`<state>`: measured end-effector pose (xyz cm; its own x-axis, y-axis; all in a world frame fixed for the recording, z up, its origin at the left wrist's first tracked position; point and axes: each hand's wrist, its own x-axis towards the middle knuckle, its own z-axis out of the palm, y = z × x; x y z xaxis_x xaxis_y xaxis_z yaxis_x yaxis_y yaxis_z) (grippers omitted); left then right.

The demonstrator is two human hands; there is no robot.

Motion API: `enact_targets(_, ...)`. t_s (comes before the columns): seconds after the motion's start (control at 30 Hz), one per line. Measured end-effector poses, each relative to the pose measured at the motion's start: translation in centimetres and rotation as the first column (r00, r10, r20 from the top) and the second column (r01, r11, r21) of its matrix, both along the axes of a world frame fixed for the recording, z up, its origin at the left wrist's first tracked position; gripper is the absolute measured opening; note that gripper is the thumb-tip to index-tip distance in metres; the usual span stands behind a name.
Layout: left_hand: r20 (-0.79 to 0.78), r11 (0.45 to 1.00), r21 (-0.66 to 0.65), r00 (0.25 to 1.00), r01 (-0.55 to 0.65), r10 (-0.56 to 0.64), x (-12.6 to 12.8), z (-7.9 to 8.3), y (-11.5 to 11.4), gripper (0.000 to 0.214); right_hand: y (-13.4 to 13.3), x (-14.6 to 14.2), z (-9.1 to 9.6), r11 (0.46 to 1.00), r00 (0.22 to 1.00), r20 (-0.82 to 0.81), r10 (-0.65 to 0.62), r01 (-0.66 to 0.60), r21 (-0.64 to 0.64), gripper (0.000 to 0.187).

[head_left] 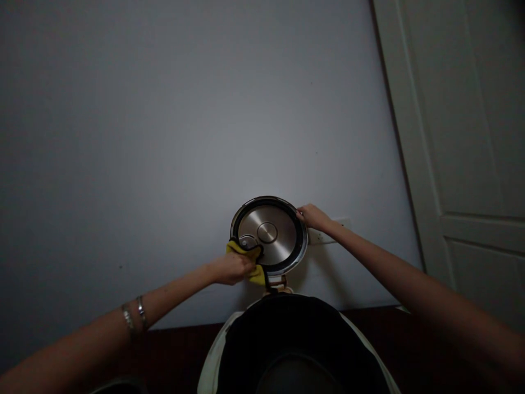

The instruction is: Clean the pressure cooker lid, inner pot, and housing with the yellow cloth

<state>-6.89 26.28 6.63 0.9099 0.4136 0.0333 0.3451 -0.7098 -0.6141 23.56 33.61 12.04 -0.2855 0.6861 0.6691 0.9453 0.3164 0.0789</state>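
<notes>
An open cooker stands low in the middle, its round lid [271,230] raised upright, showing a shiny metal inner plate ringed by a dark seal. My left hand [232,268] is closed on a yellow cloth [251,261], pressed against the lid's lower left rim. My right hand [312,216] grips the lid's upper right edge with curled fingers. The dark inner pot [295,345] sits in the white cooker body [213,361] below the lid.
A plain pale wall fills the background. A white wall socket [328,234] sits just behind my right wrist. A white panelled door [471,164] stands at the right. The cooker rests on a dark surface [176,355]. Two bangles circle my left forearm.
</notes>
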Motion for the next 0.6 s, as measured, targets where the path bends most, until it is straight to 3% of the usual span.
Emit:
enact_targets(0.1, -0.069, 0.998, 0.026, 0.996, 0.062, -0.061, -1.5, 2.1, 0.5, 0.02, -0.2, 0.2, -0.6, 1.0, 1.0, -0.004, 0.022, -0.022, -0.007, 0.037)
enact_targets(0.23, -0.135, 0.993, 0.017, 0.984, 0.117, -0.114, -1.6, 3.8, 1.3, 0.015, -0.4, 0.6, -1.9, 0.998, 0.999, -0.001, 0.052, -0.052, -0.019, 0.039)
enact_targets(0.4, -0.092, 0.983, -0.022, 0.979, 0.182, -0.183, -2.0, 3.6, 2.2, 0.015, -0.6, 0.4, -1.7, 0.998, 0.998, 0.015, 0.067, -0.067, 0.01, 0.038)
enact_targets(0.6, -0.01, 0.996, -0.061, 0.997, 0.072, -0.073, -3.3, 2.9, 2.1, 0.02, -0.8, 0.1, -0.9, 0.997, 0.996, 0.038, 0.075, -0.076, 0.014, 0.037)
